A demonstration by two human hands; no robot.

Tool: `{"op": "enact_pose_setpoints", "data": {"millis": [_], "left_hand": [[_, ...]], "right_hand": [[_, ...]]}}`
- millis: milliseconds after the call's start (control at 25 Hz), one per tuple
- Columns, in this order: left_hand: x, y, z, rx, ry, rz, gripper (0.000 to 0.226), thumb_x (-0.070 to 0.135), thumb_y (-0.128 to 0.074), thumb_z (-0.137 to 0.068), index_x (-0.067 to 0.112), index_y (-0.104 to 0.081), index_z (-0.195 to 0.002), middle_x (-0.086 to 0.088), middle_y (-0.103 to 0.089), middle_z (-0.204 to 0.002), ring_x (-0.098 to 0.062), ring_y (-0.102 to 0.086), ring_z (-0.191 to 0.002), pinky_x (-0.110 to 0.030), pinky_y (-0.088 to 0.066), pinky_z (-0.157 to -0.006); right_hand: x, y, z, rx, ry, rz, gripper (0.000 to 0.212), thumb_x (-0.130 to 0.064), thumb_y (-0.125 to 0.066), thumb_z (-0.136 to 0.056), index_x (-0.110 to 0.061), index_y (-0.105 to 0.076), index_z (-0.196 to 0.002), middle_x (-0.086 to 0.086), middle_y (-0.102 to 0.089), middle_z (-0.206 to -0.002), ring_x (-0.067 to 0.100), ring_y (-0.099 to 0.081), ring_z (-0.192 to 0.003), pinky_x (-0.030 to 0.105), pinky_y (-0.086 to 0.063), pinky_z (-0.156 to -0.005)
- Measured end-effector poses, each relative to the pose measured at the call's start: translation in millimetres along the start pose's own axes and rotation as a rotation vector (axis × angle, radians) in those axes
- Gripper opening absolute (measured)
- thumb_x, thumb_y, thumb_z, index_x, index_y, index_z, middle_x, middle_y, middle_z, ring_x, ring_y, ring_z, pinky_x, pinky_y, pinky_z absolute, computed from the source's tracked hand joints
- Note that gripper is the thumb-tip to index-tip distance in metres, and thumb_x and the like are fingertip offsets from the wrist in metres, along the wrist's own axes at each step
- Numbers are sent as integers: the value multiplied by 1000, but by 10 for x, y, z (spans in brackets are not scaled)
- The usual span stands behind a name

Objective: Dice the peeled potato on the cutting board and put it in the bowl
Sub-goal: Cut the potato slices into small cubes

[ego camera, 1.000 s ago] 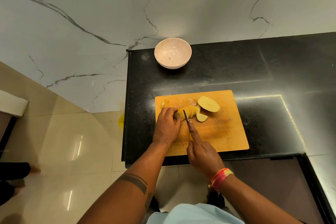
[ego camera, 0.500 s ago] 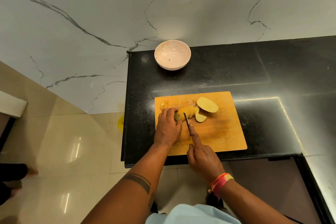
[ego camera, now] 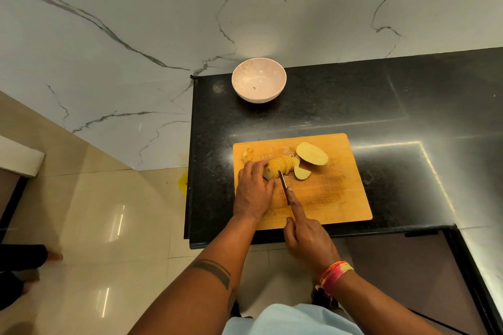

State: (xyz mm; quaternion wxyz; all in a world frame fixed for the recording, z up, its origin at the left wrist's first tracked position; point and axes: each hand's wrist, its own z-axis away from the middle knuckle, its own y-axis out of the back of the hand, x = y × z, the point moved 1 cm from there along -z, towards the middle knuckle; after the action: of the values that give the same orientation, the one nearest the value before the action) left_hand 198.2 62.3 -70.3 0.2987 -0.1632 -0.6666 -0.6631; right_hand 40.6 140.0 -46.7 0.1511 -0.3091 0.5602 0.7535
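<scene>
Head view, looking down at a wooden cutting board (ego camera: 334, 198) on a black countertop (ego camera: 408, 106). My left hand (ego camera: 254, 190) lies on the board's left part, its fingers curled over the uncut end of a potato half (ego camera: 280, 167) and holding it against the wood. The part of that half on the blade's far side is already cut into thin slices, which lean together in a row. My right hand (ego camera: 307, 239) grips a knife (ego camera: 283, 187); its handle is hidden in my closed fingers, while my index finger lies straight along the blade's spine. The blade's tip meets the potato just beside my left fingertips. A loose slice (ego camera: 301, 172) lies flat to the right of the row, and the other potato half (ego camera: 311, 153) rests cut face up near the board's far edge. A pale bowl (ego camera: 258, 80) stands near the countertop's far left corner, well apart from the board, with no potato in it.
</scene>
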Motion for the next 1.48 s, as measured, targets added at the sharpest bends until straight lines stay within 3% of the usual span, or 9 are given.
{"op": "enact_pose_setpoints", "data": {"millis": [160,320,480,680,800,960,1080,1480], "left_hand": [[8,-9,-81,-1,2,25,48,32,-69,-91,28,-50,-135,5,-47,-132,-14,-45,-122,-23,-40,-97],[-44,26,-57,-8,-11,117,46,29,-68,-92,30,-53,-135,9,-45,-126,-8,-51,-113,-26,-53,-94],[-113,114,106,31,-9,225,43,21,-69,-92,27,-58,-132,11,-55,-132,-2,-54,-114,-21,-50,-99],[-333,163,386,12,-19,49,42,27,-65,-95,28,-58,-137,13,-57,-139,-6,-42,-125,-28,-43,-105],[-361,155,410,15,-30,-2,44,30,-63,-97,24,-57,-140,10,-53,-141,-9,-41,-126,-23,-37,-104],[-323,140,432,34,-34,-59,44,32,-62,-97,19,-58,-139,4,-51,-134,-11,-43,-118,-26,-45,-100],[-309,139,423,25,-39,-82,43,31,-61,-98,17,-59,-138,2,-51,-132,-12,-44,-117,-23,-43,-98],[-346,129,406,61,-111,-151,32,21,-65,-96,11,-68,-127,-3,-62,-123,-19,-55,-107,-31,-56,-87]], "right_hand": [[-46,-2,-27,-7,-11,-17,73,-23,-44,-102,-37,1,-159,-10,-50,-57,11,-47,-46,24,-31,-42],[-75,17,-57,-18,-15,-41,74,-22,-43,-103,-39,2,-159,-8,-51,-57,13,-49,-47,33,-39,-45],[-74,26,-86,-41,-32,-50,74,-22,-44,-103,-40,2,-159,-7,-52,-58,13,-49,-49,30,-37,-46],[-78,-63,-66,-145,33,16,75,-28,-40,-104,-43,10,-157,-3,-56,-64,16,-54,-54,37,-44,-51],[-68,-125,-87,-170,-4,46,74,-30,-38,-103,-42,11,-157,-2,-56,-65,15,-54,-55,36,-43,-51],[-83,-160,-72,-177,23,86,74,-30,-36,-103,-37,13,-159,-4,-54,-63,13,-52,-52,33,-41,-48],[-93,-146,-84,-151,29,119,74,-30,-36,-103,-35,12,-159,-6,-52,-62,10,-48,-50,27,-34,-45],[-204,-190,-162,-194,47,211,72,-30,-34,-103,-28,8,-161,2,-56,-68,17,-52,-53,33,-41,-48]]}}
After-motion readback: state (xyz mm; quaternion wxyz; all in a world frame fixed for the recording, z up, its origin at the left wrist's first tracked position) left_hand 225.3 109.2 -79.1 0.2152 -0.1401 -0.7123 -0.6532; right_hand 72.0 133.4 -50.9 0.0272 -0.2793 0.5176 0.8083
